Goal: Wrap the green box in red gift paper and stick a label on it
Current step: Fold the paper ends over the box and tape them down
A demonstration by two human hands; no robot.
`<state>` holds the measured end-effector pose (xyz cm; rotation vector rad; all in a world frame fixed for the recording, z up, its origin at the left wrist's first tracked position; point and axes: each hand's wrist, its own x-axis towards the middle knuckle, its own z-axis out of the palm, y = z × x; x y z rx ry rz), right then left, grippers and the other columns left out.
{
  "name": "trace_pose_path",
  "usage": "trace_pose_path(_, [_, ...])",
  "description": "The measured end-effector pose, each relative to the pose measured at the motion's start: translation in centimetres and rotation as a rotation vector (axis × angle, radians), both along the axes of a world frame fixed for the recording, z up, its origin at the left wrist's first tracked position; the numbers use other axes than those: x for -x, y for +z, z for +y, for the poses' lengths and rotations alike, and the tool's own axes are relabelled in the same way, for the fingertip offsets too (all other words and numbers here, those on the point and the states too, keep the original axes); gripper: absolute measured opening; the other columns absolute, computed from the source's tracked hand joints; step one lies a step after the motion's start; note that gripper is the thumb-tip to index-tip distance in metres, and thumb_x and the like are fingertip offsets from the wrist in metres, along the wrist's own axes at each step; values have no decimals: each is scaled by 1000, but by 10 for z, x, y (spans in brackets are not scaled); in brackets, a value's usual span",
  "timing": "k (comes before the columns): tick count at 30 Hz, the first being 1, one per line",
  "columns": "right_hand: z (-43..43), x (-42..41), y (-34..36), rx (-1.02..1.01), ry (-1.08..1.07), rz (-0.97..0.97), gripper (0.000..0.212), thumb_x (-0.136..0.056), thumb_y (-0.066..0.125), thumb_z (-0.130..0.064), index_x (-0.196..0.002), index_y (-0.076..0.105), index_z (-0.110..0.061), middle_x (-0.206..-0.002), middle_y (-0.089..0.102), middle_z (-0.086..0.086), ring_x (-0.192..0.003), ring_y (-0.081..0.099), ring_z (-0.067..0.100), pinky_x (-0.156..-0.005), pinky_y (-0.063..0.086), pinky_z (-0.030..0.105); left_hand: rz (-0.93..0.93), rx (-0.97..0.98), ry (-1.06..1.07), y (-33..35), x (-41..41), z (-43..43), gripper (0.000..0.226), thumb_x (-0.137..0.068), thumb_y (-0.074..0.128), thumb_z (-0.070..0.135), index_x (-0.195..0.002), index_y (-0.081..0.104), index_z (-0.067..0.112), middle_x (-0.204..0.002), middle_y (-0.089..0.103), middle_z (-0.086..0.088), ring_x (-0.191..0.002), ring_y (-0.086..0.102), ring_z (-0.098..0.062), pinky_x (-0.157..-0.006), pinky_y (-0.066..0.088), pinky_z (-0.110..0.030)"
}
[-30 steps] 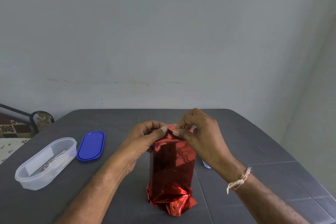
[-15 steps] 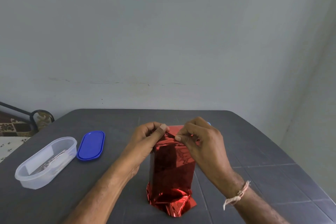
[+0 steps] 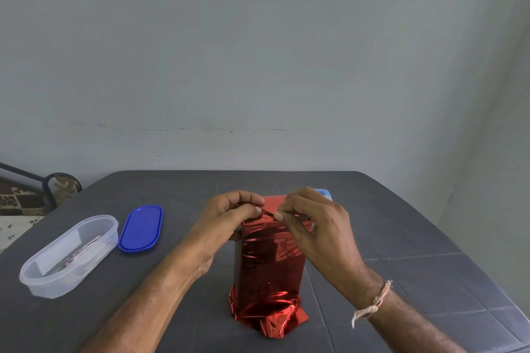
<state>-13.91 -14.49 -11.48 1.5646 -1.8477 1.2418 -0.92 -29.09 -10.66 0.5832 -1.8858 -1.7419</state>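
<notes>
A tall box wrapped in shiny red gift paper (image 3: 268,264) stands upright on the dark grey table (image 3: 415,238). No green shows; the paper covers the box, and its lower end is crumpled around the base. My left hand (image 3: 229,218) pinches the paper at the top left edge with curled fingers. My right hand (image 3: 312,221) pinches the top fold from the right, thumb and forefinger together. A light blue object (image 3: 324,193) peeks out behind my right hand, mostly hidden.
A clear oval plastic container (image 3: 68,255) with small items inside sits at the left. Its blue lid (image 3: 140,228) lies beside it. A white wall rises just past the far table edge. A patterned seat (image 3: 25,195) stands off the table's left.
Both hands have shifted slightly along the top fold. My right hand moved a little to the right, uncovering more of the red top and the blue object behind it.
</notes>
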Motion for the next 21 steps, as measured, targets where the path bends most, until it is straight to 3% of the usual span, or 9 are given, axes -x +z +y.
trace_pose_path(9, [3, -1, -5, 31, -17, 120, 15, -96, 69, -29, -86, 74, -19, -90, 67, -14, -79, 62, 7, -67, 53, 29, 68, -24, 31, -7, 0, 8, 15, -95, 63, 13, -96, 76, 20, -92, 73, 1, -82, 66, -10, -77, 52, -34])
trace_pose_path(15, [8, 0, -21, 74, -53, 206, 9, -95, 71, -21, -97, 78, -16, -102, 72, -8, -86, 68, 13, -72, 57, 32, 59, 16, 34, -8, -1, 10, 13, -97, 63, 17, -96, 75, 18, -91, 73, 2, -82, 65, -8, -73, 51, -30])
trace_pose_path(21, [4, -4, -27, 124, -142, 220, 8, -91, 75, -19, -94, 79, -14, -112, 66, -1, -89, 65, 2, -69, 57, 18, 54, 40, 42, -3, -2, 7, 23, -99, 62, 35, -96, 79, 20, -97, 78, 4, -81, 70, 1, -70, 54, -17])
